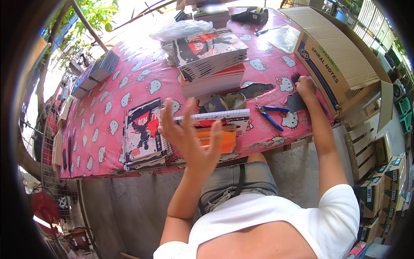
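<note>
My left hand (189, 136) is raised above the table's near edge, fingers spread and nothing in it. Beneath and beside it lies a notebook (233, 115) with a white page edge and a black, white and red cover, on an orange block (226, 140). My right hand (305, 87) is at the table's right side with its fingers curled together beside a small dark, mesh-like bunch (295, 77); what they pinch is too small to tell. Blue-handled pliers (271, 117) lie between my hands. Left of my left hand is a stack of spiral notebooks (144, 129).
A tall stack of notebooks (211, 49) stands mid-table, with a clear plastic bag (183, 30) behind it. A large open cardboard box (332, 60) borders the right side. More notebooks (97, 73) stand at the left edge of the pink tablecloth (97, 129). A tape dispenser (257, 15) is at the back.
</note>
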Demonstrator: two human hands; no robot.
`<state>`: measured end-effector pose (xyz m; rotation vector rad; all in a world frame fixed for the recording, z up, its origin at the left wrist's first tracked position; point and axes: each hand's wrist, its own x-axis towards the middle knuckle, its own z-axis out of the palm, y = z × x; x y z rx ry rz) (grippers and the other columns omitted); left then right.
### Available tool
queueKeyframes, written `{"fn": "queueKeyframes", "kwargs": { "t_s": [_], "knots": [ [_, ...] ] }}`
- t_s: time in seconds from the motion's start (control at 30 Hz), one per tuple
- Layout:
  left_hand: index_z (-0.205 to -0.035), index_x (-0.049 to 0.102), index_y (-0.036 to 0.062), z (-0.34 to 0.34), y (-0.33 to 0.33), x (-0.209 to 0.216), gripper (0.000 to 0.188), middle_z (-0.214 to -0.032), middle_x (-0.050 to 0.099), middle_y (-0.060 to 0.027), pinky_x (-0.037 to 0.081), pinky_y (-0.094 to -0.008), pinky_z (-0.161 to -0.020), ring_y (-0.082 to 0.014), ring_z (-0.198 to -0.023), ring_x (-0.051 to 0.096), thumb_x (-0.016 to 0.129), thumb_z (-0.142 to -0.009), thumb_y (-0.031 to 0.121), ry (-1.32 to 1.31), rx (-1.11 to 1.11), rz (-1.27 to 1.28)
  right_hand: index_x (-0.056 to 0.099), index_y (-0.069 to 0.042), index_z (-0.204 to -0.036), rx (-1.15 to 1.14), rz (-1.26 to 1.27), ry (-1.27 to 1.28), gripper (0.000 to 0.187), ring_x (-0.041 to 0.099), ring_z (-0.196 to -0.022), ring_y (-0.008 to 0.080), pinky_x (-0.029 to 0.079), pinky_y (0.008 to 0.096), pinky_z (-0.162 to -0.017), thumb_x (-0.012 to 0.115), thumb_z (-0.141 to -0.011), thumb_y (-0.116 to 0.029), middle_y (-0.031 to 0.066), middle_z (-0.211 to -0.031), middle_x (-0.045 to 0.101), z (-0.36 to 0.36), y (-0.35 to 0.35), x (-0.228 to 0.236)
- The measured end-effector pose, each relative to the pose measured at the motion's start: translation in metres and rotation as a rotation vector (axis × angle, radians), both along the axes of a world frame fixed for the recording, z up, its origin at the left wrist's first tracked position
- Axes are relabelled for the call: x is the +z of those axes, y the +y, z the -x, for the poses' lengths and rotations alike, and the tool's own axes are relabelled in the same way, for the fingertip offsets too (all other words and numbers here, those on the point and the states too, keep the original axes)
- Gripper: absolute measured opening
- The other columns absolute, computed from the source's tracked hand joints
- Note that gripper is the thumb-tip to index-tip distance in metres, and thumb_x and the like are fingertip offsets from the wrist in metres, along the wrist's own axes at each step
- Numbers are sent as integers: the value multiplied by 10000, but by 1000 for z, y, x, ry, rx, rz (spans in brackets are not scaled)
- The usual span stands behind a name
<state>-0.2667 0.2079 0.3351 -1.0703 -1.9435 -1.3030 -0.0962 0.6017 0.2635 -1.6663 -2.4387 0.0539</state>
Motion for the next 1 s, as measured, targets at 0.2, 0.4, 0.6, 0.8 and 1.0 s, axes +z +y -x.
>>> {"fn": "queueKeyframes", "kwargs": {
  "t_s": [0.2,0.4,0.6,0.8,1.0],
  "knots": [
    [-1307,499,129,-17,22,5,520,-1398,402,-116,78,-542,-1095,-287,-1291,365,620,-854,352,233,-16,499,662,-1,-980,741,-474,634,185,624,-729,344,514,404,-699,569,-820,6,162,-876,644,21,-116,47],
    [-1000,700,134,-2,28,-10,272,-1000,651,-17,278,-462,-997,-193,-1006,580,725,-753,246,48,-328,258,668,-11,-1016,945,183,931,253,596,-747,116,479,244,-654,672,-767,36,76,-946,649,17,-225,75],
    [-880,729,148,-2,29,-8,154,-802,647,19,317,-394,-957,-167,-770,587,738,-743,220,12,-346,166,660,-4,-943,848,155,908,183,603,-775,111,476,226,-678,694,-766,30,66,-889,643,27,-222,82],
    [-892,728,132,-4,28,-7,171,-789,646,12,336,-389,-929,-163,-735,573,740,-743,214,33,-340,179,651,-12,-926,972,682,902,175,597,-679,130,470,271,-615,678,-759,32,65,-822,613,28,-207,84],
    [-909,735,117,4,28,-7,255,-859,672,-27,365,-350,-884,-175,-775,583,787,-680,216,16,-296,157,599,-20,-1044,1195,114,723,263,591,-674,208,483,294,-640,650,-787,1,83,-808,603,31,-218,89]
  ]
}}
